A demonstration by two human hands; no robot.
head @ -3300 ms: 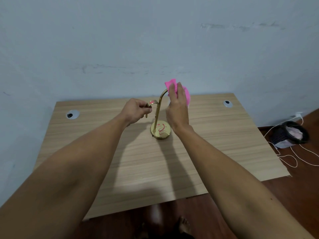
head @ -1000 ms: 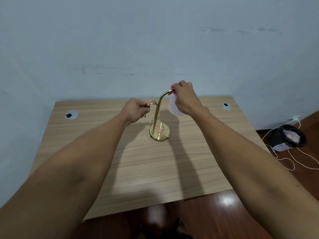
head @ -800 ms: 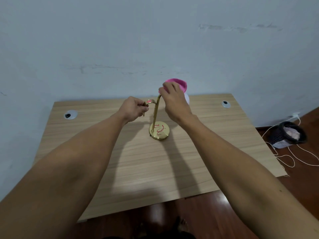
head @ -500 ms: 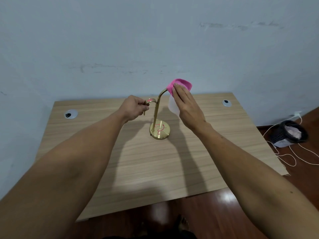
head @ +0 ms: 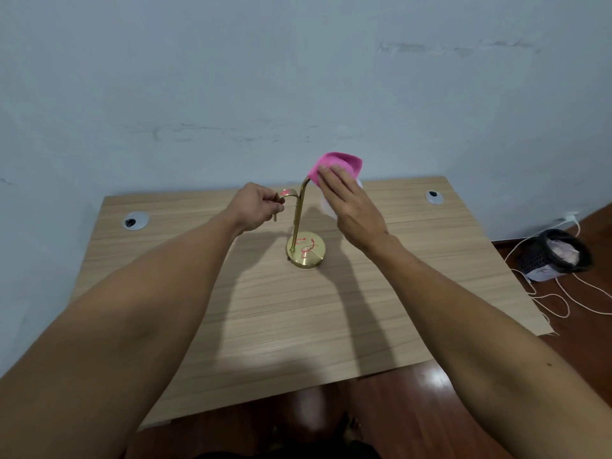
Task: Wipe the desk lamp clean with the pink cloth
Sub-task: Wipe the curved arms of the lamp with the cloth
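Observation:
A gold desk lamp stands near the middle of the wooden desk. Its round base carries red scribbles. From the stem one curved arm bends left and another bends up to the right, ending in a white shade. My left hand is closed around the left arm. My right hand lies flat with its fingers pressing the pink cloth over the top of the white shade. Most of the shade is hidden behind the hand and cloth.
Two round cable grommets sit in the desk's back corners, one at the left and one at the right. A blue-grey wall rises right behind the desk. On the floor to the right stand a black basket and loose white cables.
Over the last second my right hand went from gripping the top of the right arm to lying flat with the pink cloth on the shade. My left hand kept its hold.

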